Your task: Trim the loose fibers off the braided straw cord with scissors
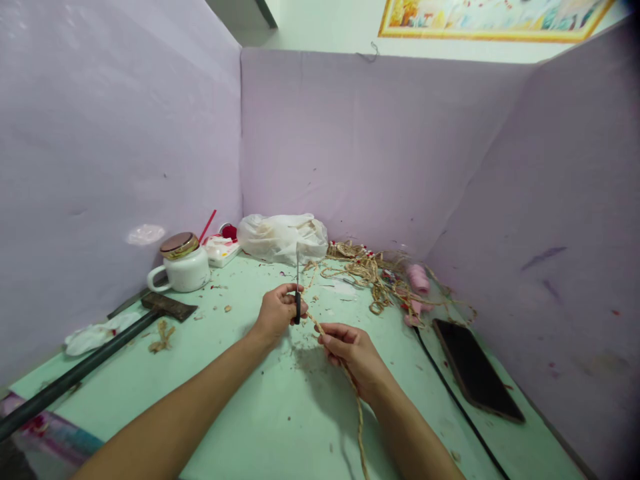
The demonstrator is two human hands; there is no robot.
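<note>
Fingers (340,331) of the right hand (359,360) are pinching a twisted straw-coloured cord (361,427) between thumb and forefinger, and its tail is trailing from that grip toward five o'clock, to the view's lower edge. The left hand (278,307) is curling closely around black-handled scissors (298,308), whose blades are pointing to twelve and showing edge-on; whether they are parted, I cannot tell. The cord is stretching from the right fingers up to the left ones, but whether those are gripping it too is hard to tell.

Taking the hands as the middle of the dial, a tangle of similar cord (367,270) is lying at two o'clock, with a pink spool of thread (417,279) at its three o'clock end. A black cable (443,373) is running down past four, and a dark smartphone (475,370) is lying flat between three and four. A translucent white plastic bag (280,237) is slumping at eleven, near the lilac partition (350,133). At ten, a tissue packet (220,251) and a white lidded mug (186,272) are sitting side by side. A hammer (173,307) is resting at nine, its dark handle slanting toward eight, with a knotted scrap of fibre (161,338) lying beside it. All these are lying on a pale green tabletop (270,420), and at one, higher up, a gold-framed picture (495,20) is hanging.
</note>
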